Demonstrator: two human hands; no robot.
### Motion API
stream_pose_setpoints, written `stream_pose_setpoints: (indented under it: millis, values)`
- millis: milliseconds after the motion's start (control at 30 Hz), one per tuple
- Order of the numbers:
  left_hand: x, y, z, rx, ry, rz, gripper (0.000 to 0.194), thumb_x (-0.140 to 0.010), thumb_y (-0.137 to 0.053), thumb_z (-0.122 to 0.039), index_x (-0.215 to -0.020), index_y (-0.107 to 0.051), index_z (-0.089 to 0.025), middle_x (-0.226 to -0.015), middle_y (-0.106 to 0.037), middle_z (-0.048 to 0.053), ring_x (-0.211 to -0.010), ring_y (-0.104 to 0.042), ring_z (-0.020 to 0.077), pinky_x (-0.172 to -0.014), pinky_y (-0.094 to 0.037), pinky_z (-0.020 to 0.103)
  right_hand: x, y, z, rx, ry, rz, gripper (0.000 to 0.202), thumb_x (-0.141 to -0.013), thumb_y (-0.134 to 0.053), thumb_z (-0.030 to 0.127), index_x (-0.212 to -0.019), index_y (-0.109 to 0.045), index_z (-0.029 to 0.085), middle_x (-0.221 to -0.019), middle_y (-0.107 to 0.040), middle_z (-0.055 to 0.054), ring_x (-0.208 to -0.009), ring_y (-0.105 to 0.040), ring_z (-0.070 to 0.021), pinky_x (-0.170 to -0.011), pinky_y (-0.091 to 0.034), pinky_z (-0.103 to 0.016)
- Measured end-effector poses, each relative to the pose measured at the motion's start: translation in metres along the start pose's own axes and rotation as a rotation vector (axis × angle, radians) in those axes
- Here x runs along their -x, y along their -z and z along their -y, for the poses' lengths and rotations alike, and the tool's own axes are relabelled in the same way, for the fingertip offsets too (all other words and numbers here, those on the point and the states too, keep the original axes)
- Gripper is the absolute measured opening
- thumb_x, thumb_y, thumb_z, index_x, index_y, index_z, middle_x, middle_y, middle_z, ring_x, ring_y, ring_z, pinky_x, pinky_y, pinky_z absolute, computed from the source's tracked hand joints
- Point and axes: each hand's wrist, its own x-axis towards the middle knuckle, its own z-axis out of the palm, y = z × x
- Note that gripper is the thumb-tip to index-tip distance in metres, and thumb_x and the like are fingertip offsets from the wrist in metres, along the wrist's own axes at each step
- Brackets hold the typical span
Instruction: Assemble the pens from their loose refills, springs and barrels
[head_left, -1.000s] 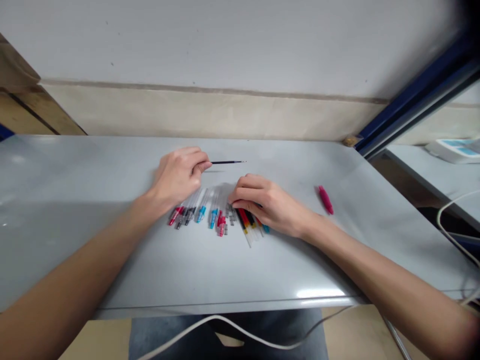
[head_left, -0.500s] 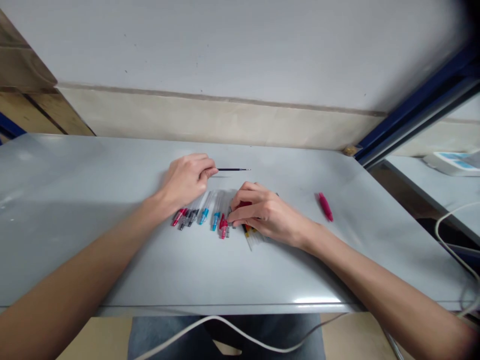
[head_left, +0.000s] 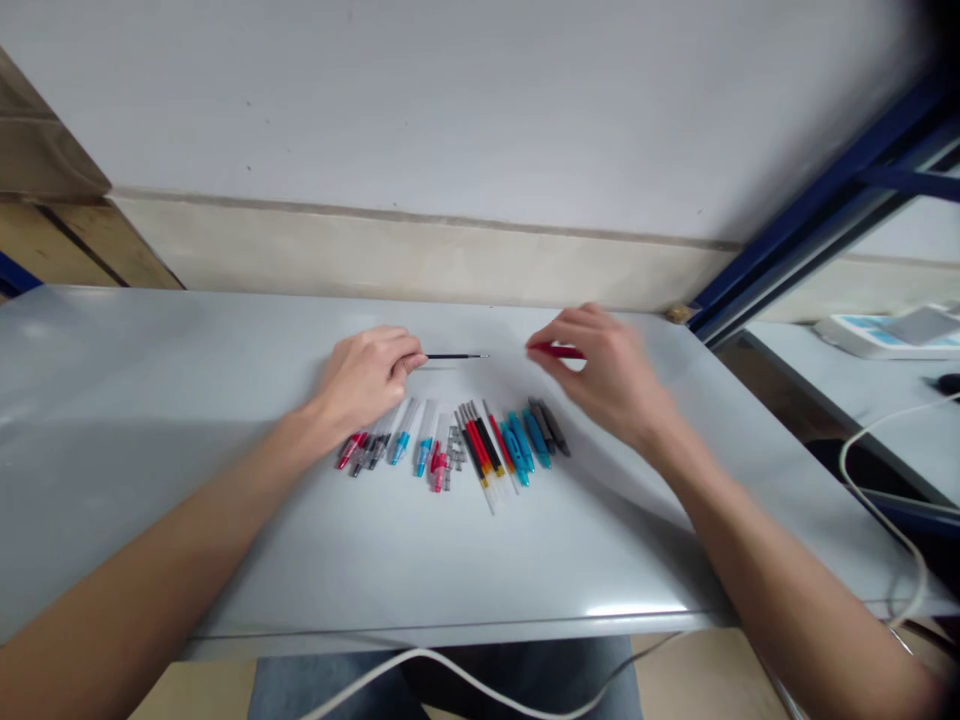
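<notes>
My left hand [head_left: 373,372] pinches the end of a dark pen refill [head_left: 457,356], whose tip points right above the table. To the right, my right hand [head_left: 600,365], slightly blurred, grips a red pen barrel [head_left: 561,351]; a gap separates it from the refill tip. Nearer me lies a row of pen parts: clear tubes with red, black and blue ends [head_left: 403,445], a red clip piece [head_left: 438,468], small clear pieces [head_left: 456,445], red and black refills [head_left: 480,440], blue barrels [head_left: 517,440] and dark grey barrels [head_left: 551,425].
The grey table [head_left: 420,580] meets a wall at the back. A blue metal frame [head_left: 795,210] rises at the right. Beyond it sits a white device [head_left: 862,337]. A white cable [head_left: 862,470] hangs over the right side and crosses below the front edge.
My right hand has moved up and right from the pen parts, with the red barrel in it, uncovering refills and barrels. The red barrel lying at the right is gone from there. My left hand keeps the refill.
</notes>
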Motion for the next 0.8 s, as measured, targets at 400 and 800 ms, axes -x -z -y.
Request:
stream_pose_setpoints:
  millis: [400,800]
  values:
    - [0.000,-0.001,0.000,-0.031,-0.042,0.034,0.026,-0.097,-0.048,-0.020,-0.078,-0.066,-0.021,-0.086,-0.070,0.003,-0.083,-0.063,0.0200,-0.065,-0.038,0.032,0.060,0.027,-0.056,0.315,-0.634,0.370,0.029,-0.099,-0.047,0.040,-0.087,-0.066,0.020,-0.072,-0.069,-0.008,-0.066,-0.059,-0.0233,-0.062,-0.036,-0.033]
    - [0.003,-0.002,-0.005,0.000,-0.046,0.033,0.025,-0.098,-0.049,-0.022,-0.080,-0.066,-0.021,-0.086,-0.070,0.002,-0.083,-0.063,0.0197,-0.065,-0.038,0.032,0.041,0.003,0.002,0.090,-0.507,0.406,0.022,-0.100,-0.044,0.032,-0.096,-0.064,0.021,-0.064,-0.064,-0.004,-0.056,-0.053,-0.0181,-0.055,-0.031,-0.031]
